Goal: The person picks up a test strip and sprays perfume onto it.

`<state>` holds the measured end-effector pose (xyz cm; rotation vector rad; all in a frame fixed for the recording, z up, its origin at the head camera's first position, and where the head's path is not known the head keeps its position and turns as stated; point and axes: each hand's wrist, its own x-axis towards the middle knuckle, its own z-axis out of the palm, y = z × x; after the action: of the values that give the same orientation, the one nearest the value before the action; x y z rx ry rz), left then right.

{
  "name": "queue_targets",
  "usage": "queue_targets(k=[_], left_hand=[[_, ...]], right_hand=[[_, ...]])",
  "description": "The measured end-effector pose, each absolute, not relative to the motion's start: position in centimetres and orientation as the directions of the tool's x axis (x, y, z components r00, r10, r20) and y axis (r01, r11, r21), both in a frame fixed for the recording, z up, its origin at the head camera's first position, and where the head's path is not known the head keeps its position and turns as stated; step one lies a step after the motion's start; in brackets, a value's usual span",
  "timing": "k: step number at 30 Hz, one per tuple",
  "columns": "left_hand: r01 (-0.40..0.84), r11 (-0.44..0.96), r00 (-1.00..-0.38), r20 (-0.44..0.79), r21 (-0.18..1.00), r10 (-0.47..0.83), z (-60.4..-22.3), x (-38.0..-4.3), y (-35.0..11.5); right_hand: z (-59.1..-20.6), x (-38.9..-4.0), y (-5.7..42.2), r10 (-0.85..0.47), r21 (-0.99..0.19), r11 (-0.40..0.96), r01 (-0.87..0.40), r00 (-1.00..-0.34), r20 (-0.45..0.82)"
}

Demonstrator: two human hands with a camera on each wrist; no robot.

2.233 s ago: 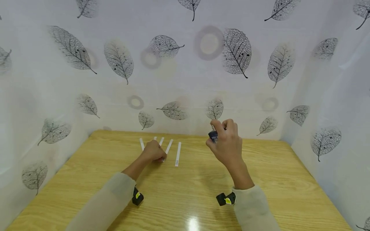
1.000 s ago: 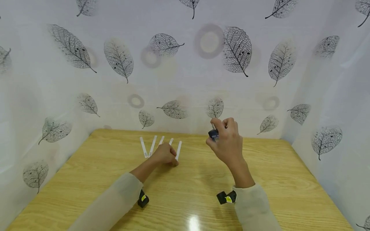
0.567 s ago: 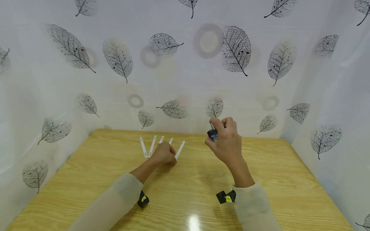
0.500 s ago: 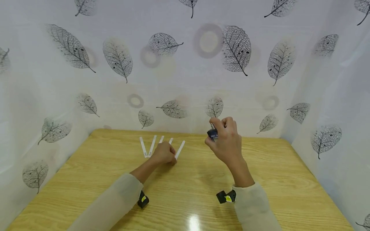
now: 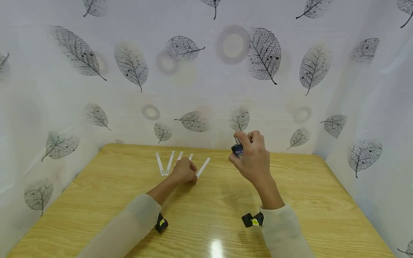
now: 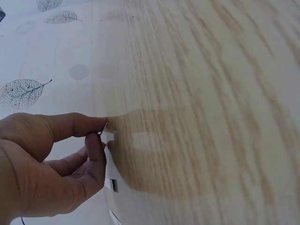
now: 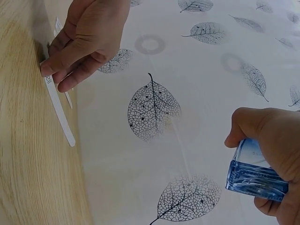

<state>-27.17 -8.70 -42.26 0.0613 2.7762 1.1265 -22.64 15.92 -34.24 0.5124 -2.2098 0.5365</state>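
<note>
My left hand pinches the near, printed end of a white perfume test strip between thumb and forefinger, low over the wooden table. In the right wrist view this strip extends outward from the thumb; whether it is slightly raised I cannot tell. More white strips lie fanned to the left, two of them partly behind the hand. My right hand holds a blue glass perfume bottle above the table, the forefinger bent over its top. Its sprayer is mostly hidden by the fingers.
The wooden table is backed and flanked by a pale curtain printed with leaves. The far table edge runs just behind the strips. Black wrist cameras sit at both cuffs.
My left hand has shifted right from another strip to the rightmost one, whose far end has swung to the right. My right hand with the perfume bottle has stayed nearly still.
</note>
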Motion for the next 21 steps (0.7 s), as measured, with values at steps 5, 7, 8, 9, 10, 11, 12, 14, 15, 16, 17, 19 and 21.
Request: queue_targets(k=[5, 7, 8, 9, 10, 11, 12, 14, 15, 16, 17, 19, 21], left_hand=[[-0.007, 0.713, -0.988, -0.115, 0.701, 0.104, -42.33, -27.3, -8.74], [0.007, 0.717, -0.987, -0.11, 0.697, 0.117, -42.43, -27.39, -8.78], [0.012, 0.718, -0.986, -0.11, 0.696, 0.124, -42.49, -27.43, -8.8], [0.02, 0.718, -0.985, -0.108, 0.696, 0.132, -42.54, -27.45, -8.81], [0.024, 0.715, -0.984, -0.11, 0.699, 0.14, -42.58, -27.47, -8.84], [0.03, 0.712, -0.983, -0.108, 0.702, 0.148, -42.59, -27.48, -8.88], [0.037, 0.708, -0.982, -0.106, 0.705, 0.157, -42.59, -27.47, -8.92], [0.038, 0.697, -0.98, -0.11, 0.716, 0.166, -42.55, -27.45, -9.01], [0.035, 0.689, -0.979, -0.112, 0.724, 0.168, -42.51, -27.44, -9.07], [0.025, 0.678, -0.979, -0.119, 0.734, 0.165, -42.44, -27.41, -9.14], [0.019, 0.668, -0.979, -0.12, 0.744, 0.162, -42.37, -27.4, -9.24], [-0.009, 0.63, -0.978, -0.138, 0.776, 0.156, -42.18, -27.36, -9.35], [-0.03, 0.59, -0.977, -0.149, 0.807, 0.154, -41.92, -27.31, -9.49]], right_hand=[[-34.28, -22.62, 15.96, -0.19, -0.209, 0.827, -0.522, -0.61, 0.77], [-34.32, -22.63, 15.99, -0.191, -0.207, 0.829, -0.519, -0.611, 0.768], [-34.34, -22.62, 16.01, -0.191, -0.207, 0.829, -0.519, -0.612, 0.768], [-34.36, -22.62, 16.02, -0.191, -0.208, 0.829, -0.52, -0.611, 0.768], [-34.39, -22.63, 16.03, -0.192, -0.208, 0.828, -0.521, -0.612, 0.767], [-34.41, -22.62, 16.03, -0.193, -0.208, 0.826, -0.523, -0.611, 0.768], [-34.44, -22.64, 16.03, -0.194, -0.209, 0.825, -0.526, -0.61, 0.768], [-34.49, -22.68, 16.02, -0.198, -0.211, 0.819, -0.533, -0.609, 0.768], [-34.53, -22.71, 16.02, -0.2, -0.212, 0.817, -0.536, -0.608, 0.769], [-34.57, -22.75, 16.01, -0.202, -0.212, 0.815, -0.539, -0.607, 0.769], [-34.59, -22.77, 16.0, -0.204, -0.211, 0.813, -0.542, -0.605, 0.77], [-34.63, -22.84, 15.98, -0.207, -0.207, 0.811, -0.547, -0.599, 0.773], [-34.65, -22.89, 15.96, -0.209, -0.203, 0.808, -0.552, -0.593, 0.778]])
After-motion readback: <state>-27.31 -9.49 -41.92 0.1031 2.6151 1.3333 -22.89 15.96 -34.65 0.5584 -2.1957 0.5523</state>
